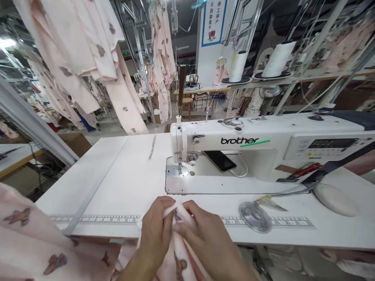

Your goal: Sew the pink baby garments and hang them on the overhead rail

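Note:
Pale pink fabric (182, 255) with brown printed figures is gathered between my two hands at the table's front edge. My left hand (156, 224) pinches its upper edge between thumb and fingers. Close beside it, my right hand (202, 230) grips the same piece, its thumb pressed over a fold. The fabric hangs down toward my lap, its lower part cut off by the frame. Just beyond my hands stands a white sewing machine (228, 134), its needle and presser foot (179, 168) over a metal plate with no cloth under them.
A phone (219, 160) with a white cable lies on the machine bed. A round clear dish (255, 217) sits on the printed ruler (293, 222) to the right. More printed pink cloth (32, 238) is at the left. Garments (79, 43) hang above, and thread cones (278, 58) stand behind.

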`<control>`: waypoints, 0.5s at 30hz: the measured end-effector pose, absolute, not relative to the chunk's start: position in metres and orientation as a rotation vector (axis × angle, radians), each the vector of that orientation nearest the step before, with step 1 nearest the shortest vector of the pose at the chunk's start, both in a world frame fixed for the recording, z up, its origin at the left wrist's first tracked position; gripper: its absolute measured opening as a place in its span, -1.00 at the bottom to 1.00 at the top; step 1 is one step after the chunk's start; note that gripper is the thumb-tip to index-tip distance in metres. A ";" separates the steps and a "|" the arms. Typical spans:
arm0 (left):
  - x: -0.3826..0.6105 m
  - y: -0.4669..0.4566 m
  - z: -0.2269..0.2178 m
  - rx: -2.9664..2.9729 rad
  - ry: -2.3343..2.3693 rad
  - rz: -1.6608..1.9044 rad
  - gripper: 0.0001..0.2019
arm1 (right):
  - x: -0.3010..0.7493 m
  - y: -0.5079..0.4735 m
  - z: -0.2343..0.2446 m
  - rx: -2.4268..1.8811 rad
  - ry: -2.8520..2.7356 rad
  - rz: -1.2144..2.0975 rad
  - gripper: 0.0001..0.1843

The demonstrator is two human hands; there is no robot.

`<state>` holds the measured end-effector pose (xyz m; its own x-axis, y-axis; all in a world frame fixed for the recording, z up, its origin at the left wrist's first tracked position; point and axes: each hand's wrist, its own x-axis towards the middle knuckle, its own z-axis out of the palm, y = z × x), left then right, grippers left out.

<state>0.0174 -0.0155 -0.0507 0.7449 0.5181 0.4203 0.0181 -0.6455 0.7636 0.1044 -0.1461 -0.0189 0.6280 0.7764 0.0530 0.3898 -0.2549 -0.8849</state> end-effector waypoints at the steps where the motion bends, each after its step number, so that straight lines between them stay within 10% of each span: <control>1: 0.018 -0.016 -0.046 2.083 0.455 0.759 -0.87 | 0.104 -0.145 -0.019 -1.884 -0.958 0.476 -0.85; 6: 0.023 -0.007 -0.018 1.915 0.356 0.328 -0.49 | 0.121 -0.142 -0.020 -1.712 -1.185 0.425 -0.71; 15: 0.049 0.008 -0.011 2.099 0.382 0.271 -0.77 | 0.147 -0.130 -0.026 -1.833 -0.957 0.398 -0.88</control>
<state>0.0493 0.0082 -0.0108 0.9265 0.3740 0.0419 0.1628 -0.4987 0.8513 0.1465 -0.1304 -0.0255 0.6342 0.7600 0.1424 0.4345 -0.1980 -0.8786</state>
